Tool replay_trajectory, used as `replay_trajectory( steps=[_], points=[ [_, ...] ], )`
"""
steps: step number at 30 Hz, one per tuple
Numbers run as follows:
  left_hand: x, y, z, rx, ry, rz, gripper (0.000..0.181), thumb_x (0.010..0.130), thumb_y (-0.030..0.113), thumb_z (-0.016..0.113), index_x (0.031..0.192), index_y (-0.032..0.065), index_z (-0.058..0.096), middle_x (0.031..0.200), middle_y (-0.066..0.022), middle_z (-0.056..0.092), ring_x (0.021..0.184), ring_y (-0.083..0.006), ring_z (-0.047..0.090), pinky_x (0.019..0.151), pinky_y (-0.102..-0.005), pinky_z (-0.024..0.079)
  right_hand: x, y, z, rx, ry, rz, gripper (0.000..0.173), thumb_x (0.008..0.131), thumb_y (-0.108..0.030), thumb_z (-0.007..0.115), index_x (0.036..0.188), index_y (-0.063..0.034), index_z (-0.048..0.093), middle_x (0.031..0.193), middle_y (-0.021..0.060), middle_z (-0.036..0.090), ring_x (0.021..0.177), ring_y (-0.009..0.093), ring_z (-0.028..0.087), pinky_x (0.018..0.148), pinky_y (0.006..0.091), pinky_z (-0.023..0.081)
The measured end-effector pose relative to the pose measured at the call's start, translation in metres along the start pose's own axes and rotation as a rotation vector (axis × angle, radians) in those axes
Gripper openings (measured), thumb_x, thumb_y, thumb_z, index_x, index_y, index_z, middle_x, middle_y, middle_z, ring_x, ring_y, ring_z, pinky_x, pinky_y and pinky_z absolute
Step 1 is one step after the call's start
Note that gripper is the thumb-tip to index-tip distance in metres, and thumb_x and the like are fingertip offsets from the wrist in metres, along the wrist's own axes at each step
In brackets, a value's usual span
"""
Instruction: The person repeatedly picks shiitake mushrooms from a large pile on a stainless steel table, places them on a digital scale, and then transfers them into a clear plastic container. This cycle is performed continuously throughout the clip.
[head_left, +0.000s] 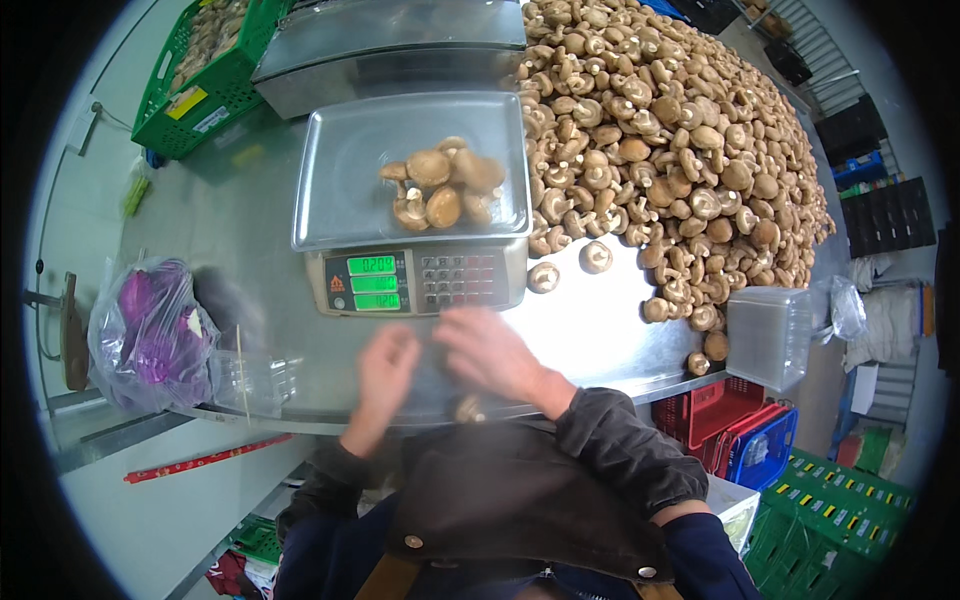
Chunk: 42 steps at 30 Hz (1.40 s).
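Note:
My left hand (388, 367) is just in front of a digital scale (360, 306), its fingers curled and blurred. Beside it, my right hand (491, 356) reaches close to the scale's front edge, also blurred. Whether anything is between the fingers of either hand I cannot tell. One blurred shiitake mushroom (470, 409) shows below the right hand, near the table's front edge. On the scale sits a metal weighing pan (337, 161), with several shiitake mushrooms (429, 168) grouped on its right half. The scale's green displays (373, 283) are lit.
A large heap of shiitake mushrooms (660, 135) covers the table's right side. Stacked clear plastic trays (769, 337) stand at the right edge. Purple vegetables in a plastic bag (154, 334) and a clear tray (244, 382) lie left. A green crate (199, 105) stands back left.

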<state>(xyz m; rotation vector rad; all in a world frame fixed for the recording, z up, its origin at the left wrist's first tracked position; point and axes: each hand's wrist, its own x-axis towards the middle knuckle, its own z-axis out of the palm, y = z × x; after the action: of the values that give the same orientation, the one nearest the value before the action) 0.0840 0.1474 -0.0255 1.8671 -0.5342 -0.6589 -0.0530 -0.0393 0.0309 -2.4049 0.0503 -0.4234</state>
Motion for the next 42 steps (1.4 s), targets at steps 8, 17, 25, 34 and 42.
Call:
replay_trajectory(
  steps=[8,17,25,34,42],
  points=[
    [-0.055,-0.007,0.042,0.010,-0.592,-0.084,0.023,0.097,0.014,0.063,0.114,-0.0023,0.062,0.094,-0.0068,0.069,0.077,-0.0119,0.065,0.071,-0.0266,0.053,-0.072,0.003,-0.011,0.353,-0.588,0.223,0.041,0.095,-0.031,0.061,0.123,-0.0010,0.058,0.116,0.0169,0.064,0.112,0.035,0.058,0.097,0.0403,0.046],
    [0.039,0.051,-0.006,-0.124,-0.051,-0.051,0.021,0.096,0.009,0.062,0.115,-0.0002,0.062,0.096,-0.0075,0.068,0.072,-0.0100,0.064,0.061,-0.0227,0.049,-0.055,0.004,-0.031,0.616,-0.164,0.635,0.043,0.090,-0.031,0.070,0.123,-0.0053,0.058,0.108,0.0137,0.065,0.100,0.024,0.064,0.091,0.0346,0.050],
    [0.125,0.114,-0.050,-0.078,0.243,0.084,0.030,0.095,0.020,0.064,0.117,0.0001,0.061,0.083,-0.0052,0.065,0.065,-0.0077,0.060,0.051,-0.0226,0.045,0.039,0.028,-0.105,0.208,0.583,0.378,0.050,0.088,-0.012,0.072,0.132,-0.0002,0.051,0.120,0.0115,0.061,0.109,0.020,0.061,0.094,0.0327,0.050],
    [0.155,0.107,-0.014,0.041,-0.041,-0.044,0.024,0.099,0.017,0.057,0.082,-0.0004,0.055,0.067,-0.0118,0.065,0.057,-0.0142,0.064,0.051,-0.0269,0.049,0.072,0.055,-0.055,-0.403,0.254,0.275,0.072,0.091,-0.040,0.064,0.149,-0.0070,0.036,0.156,0.0154,0.033,0.144,0.040,0.028,0.118,0.0504,0.024],
    [0.215,0.109,-0.018,-0.500,0.011,0.079,0.019,0.098,0.007,0.051,0.082,-0.0014,0.050,0.085,-0.0175,0.065,0.070,-0.0304,0.070,0.070,-0.0380,0.062,0.087,0.049,-0.105,0.003,0.607,0.316,0.064,0.092,-0.026,0.067,0.145,-0.0042,0.040,0.150,0.0211,0.039,0.136,0.041,0.041,0.111,0.0423,0.036]
  ],
)
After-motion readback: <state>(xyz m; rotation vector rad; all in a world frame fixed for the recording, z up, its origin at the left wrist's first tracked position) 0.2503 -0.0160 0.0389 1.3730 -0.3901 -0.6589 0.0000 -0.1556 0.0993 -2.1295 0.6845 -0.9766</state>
